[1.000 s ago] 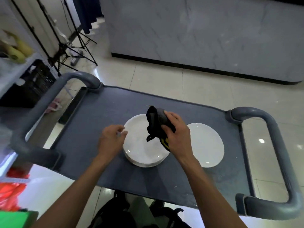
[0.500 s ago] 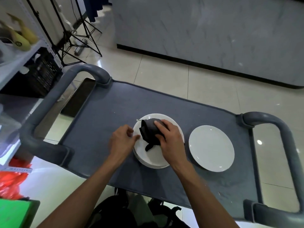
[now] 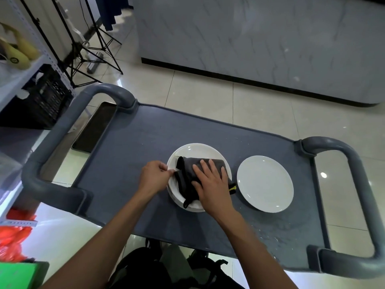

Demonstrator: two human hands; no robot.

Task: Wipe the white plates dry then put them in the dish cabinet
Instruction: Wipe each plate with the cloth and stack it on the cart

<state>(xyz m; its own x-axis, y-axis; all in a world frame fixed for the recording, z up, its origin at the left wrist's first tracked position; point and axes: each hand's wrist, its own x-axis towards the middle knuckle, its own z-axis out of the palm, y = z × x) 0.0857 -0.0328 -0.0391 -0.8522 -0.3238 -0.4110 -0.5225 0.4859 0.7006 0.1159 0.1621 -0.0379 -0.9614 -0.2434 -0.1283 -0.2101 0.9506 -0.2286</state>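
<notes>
A small stack of white plates point(image 3: 195, 150) sits in the middle of the grey cart top point(image 3: 145, 138). A dark grey cloth point(image 3: 187, 174) lies spread on the top plate. My right hand point(image 3: 210, 184) presses flat on the cloth, fingers spread. My left hand point(image 3: 155, 175) pinches the stack's left rim. A single white plate point(image 3: 265, 183) lies flat on the cart just right of the stack, untouched.
The cart has thick grey handles at the left point(image 3: 62, 130) and right point(image 3: 358, 184). Water drops lie on the cart's near right part point(image 3: 277, 232). A shelf unit with a black crate point(image 3: 41, 97) stands at the left, tripod legs point(image 3: 93, 53) behind, a marble counter point(image 3: 260, 42) beyond.
My right hand brought the bunched cloth down from above the stack and flattened it on the top plate. My left hand stayed at the plate's left rim.
</notes>
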